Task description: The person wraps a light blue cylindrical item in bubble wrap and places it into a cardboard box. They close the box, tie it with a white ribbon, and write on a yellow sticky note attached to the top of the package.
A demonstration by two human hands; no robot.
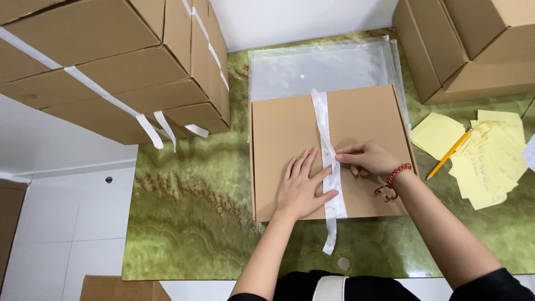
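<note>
1. Pressing a white strip of tape (329, 161) down the middle of a flat brown box (290, 134), the left hand (304, 187) lies palm-down with its fingers (301, 164) spread apart, fingertips just left of the strip and the thumb touching it.
2. The right hand (370, 160) has its fingers (348, 158) pinched together on the strip's right edge, level with the left fingertips.
3. Judged from how it lies, the strip is already laid from the box's far edge down past both sets of fingers; its loose tail hangs over the near edge onto the green surface (189, 223), so that end looks left to stick down.
4. The box is shut, so its contents cannot be seen.
5. Beyond the fingers, clear plastic sleeves (312, 67) lie under the box's far side.
6. Far left of the fingers stands a stack of taped boxes (111, 61); more boxes (468, 44) stand far right, all closed.
7. Right of the right fingers lie yellow notes (490, 161) and a pencil (449, 153).
</note>
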